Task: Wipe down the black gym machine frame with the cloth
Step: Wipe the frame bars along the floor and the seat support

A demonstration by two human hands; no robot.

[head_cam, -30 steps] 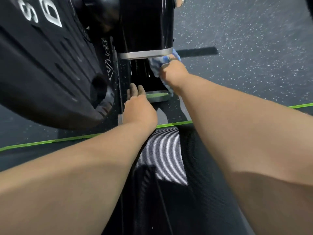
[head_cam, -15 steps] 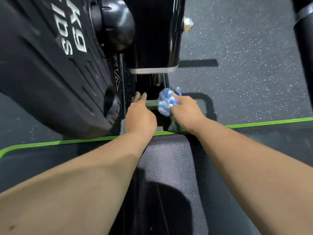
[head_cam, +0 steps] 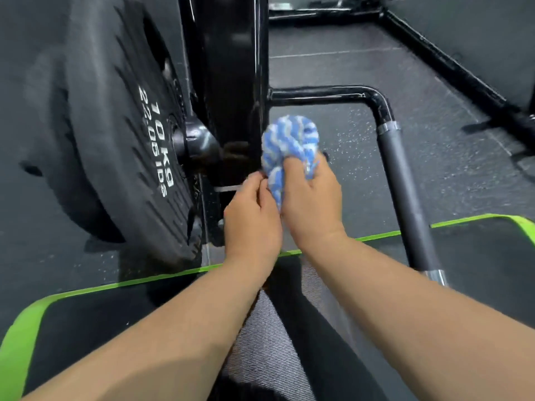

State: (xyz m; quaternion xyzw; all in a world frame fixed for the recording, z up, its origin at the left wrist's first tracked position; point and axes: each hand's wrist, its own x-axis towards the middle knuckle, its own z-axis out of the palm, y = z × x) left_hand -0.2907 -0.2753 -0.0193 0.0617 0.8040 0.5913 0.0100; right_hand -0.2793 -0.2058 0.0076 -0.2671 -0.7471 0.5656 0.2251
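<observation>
The bunched blue-and-white cloth [head_cam: 289, 140] is gripped in the curled fingers of the right hand [head_cam: 314, 198]; the left hand [head_cam: 252, 218] is curled at its lower fold, though a pinch cannot be confirmed. The cloth is held just beside the black frame [head_cam: 231, 82]; a flat face would best be pressed on and long strokes drawn along it

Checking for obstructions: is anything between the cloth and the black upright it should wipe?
Nothing visible does. The cloth, gripped in the right hand, sits right beside the black upright, at its right edge; the left hand pinches its lower end.
</observation>
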